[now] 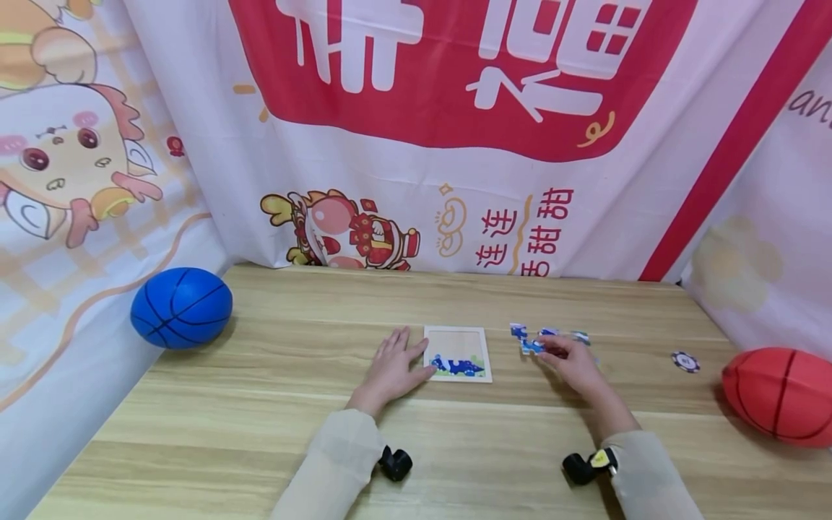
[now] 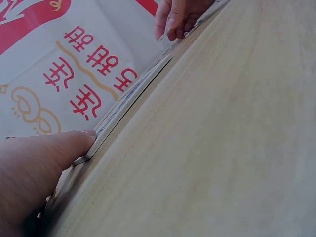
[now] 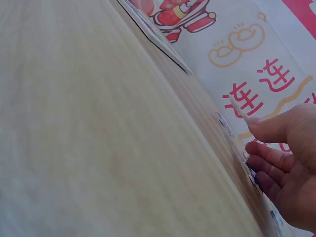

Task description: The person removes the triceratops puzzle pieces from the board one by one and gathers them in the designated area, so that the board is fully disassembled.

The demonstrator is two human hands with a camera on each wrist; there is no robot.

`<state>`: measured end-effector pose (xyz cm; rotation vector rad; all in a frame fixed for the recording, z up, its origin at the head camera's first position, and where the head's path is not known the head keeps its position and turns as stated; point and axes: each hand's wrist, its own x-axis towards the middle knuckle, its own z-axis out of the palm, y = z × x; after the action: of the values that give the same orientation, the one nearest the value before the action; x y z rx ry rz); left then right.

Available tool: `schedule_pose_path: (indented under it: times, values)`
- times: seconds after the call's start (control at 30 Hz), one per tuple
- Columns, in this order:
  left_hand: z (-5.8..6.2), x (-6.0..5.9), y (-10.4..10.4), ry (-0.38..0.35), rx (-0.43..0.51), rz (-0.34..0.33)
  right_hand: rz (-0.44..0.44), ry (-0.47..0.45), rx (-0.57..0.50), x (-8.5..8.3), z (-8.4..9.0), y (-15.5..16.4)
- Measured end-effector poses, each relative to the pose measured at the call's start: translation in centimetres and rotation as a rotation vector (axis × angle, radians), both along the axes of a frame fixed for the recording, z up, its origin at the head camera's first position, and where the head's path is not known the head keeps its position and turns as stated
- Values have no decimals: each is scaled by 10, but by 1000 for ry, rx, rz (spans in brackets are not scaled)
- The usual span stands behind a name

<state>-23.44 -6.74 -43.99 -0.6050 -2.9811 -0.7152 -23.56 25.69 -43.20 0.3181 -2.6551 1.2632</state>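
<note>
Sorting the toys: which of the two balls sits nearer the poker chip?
The red ball at the table's right edge; the blue ball lies far left.

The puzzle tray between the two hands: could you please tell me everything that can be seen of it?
The puzzle tray is a thin, square board with a pale rim, seemingly cardboard or wood, lying flat on the wooden table. Only its near strip is filled, with blue and green picture pieces; the rest is bare tan. The left hand rests against its left edge, thumb at the near corner. In the left wrist view it looks very thin.
</note>
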Motion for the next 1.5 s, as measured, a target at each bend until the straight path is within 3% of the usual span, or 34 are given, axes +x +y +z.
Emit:
schedule_pose_path:
  times: [0.27, 0.43, 0.7, 1.17, 1.37, 1.5]
  values:
    - [0, 1, 0, 2, 2, 1, 41, 69, 101, -4, -13, 0]
    - [0, 1, 0, 3, 5, 1, 51, 126, 116, -4, -15, -1]
    - [0, 1, 0, -3, 7, 4, 53, 138, 139, -4, -14, -3]
    - [-1, 0, -1, 7, 3, -3, 29, 38, 182, -2, -6, -6]
    - [0, 0, -1, 4, -5, -1, 9, -53, 130, -1, 2, -9]
    - [0, -1, 0, -2, 10, -2, -22, -41, 87, 1, 6, -11]
